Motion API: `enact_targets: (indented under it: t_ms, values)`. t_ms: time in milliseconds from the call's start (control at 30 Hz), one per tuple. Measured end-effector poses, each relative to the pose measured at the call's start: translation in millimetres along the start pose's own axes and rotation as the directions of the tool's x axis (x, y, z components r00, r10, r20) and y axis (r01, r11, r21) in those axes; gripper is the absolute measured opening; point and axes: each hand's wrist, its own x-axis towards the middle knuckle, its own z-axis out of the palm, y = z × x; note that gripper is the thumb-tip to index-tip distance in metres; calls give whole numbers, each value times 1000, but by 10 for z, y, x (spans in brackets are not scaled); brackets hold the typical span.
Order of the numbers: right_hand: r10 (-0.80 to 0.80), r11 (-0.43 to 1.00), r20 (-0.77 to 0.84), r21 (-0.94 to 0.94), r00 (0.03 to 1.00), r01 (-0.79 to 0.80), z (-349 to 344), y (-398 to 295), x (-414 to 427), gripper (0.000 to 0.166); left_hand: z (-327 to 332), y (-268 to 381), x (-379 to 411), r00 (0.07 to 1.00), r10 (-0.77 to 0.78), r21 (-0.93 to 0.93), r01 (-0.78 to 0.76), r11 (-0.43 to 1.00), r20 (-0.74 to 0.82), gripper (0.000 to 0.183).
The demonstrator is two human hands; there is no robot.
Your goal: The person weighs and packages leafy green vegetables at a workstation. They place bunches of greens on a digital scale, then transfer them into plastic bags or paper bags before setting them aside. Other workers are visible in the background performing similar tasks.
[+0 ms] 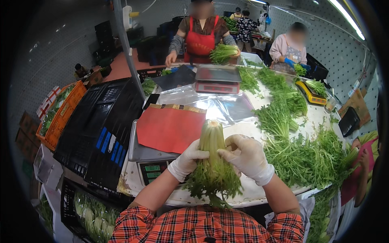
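Upside down before me is a bunch of frisée-like leafy greens (211, 142), its cut root end at the top and its frilly leaves hanging toward my chest. My left hand (190, 158), in a white glove, grips the pale stalks from the left, thumb across the front. On the other side, my gloved right hand (247, 158) has thumb and bent fingers pinched at the stalks' right edge; some of its fingertips are hidden. Beyond my left hand, a red sheet (171, 127) lies over the steel pan of a digital scale (142, 156).
Loose greens (304, 158) cover the table's (258, 194) right side. Clear plastic bags (225, 106) lie ahead, before a red scale (217, 82). Stacked black crates (100, 133) and a metal post (129, 45) stand left. Co-workers (202, 39) handle greens opposite and at right.
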Motion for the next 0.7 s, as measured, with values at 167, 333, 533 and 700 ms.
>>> enact_targets:
  t_ms: [167,333,533,700]
  values:
    - [-79,988,-177,-146,981,54,35,121,-35,10,-26,10,-3,992,-29,170,49,984,-121,46]
    - [26,986,-295,-153,955,-74,31,170,-71,11,-1,-21,31,961,71,112,-42,993,-267,43]
    - [67,991,-78,-108,995,-75,107,193,-53,10,-6,-76,32,967,94,123,-67,990,-235,41]
    - [145,970,-190,-167,971,-178,-21,149,-133,10,-14,-44,25,958,96,150,-57,987,-269,43]
